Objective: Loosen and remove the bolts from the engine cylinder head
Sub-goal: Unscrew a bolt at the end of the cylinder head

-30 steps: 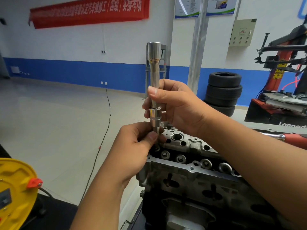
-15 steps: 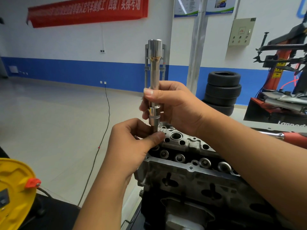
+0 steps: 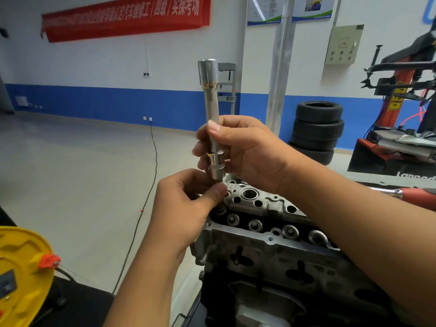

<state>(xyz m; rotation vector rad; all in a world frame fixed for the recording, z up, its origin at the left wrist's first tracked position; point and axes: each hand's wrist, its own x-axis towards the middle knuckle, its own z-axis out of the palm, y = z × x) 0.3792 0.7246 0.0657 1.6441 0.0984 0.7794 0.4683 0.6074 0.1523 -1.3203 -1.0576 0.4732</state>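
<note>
Since the earlier frame, we are lifting the socket extension [image 3: 210, 107] slightly: right hand [image 3: 245, 152] gripping its shaft, left hand [image 3: 188, 204] pinching beneath its socket, above the cylinder head's [image 3: 266, 246] left end.

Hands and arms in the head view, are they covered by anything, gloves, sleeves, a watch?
No. The left hand and right hand are bare, without gloves or rings. Both forearms are uncovered as far as the frame shows, with no sleeve, watch or band in view.

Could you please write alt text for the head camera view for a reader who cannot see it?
A right hand holds an upright socket extension above an engine cylinder head, while the left hand pinches below its socket end. Stacked tyres stand behind.
</note>
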